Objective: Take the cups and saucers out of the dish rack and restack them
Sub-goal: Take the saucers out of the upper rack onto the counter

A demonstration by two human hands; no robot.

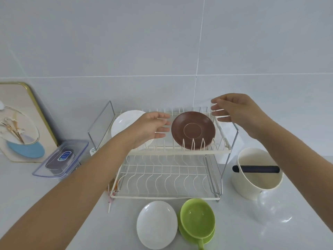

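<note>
Brown saucer [193, 130] stands on edge, face toward camera.

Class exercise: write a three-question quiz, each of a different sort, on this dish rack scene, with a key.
1. True or false: the brown saucer stands on the dish rack's lower tier.
2. What sits on the green saucer? A) green cup B) white saucer C) spoon
3. Fill in: neither the left hand nor the right hand ____ the brown saucer.

Key: 1 false (upper tier); 2 A; 3 holds.
</note>
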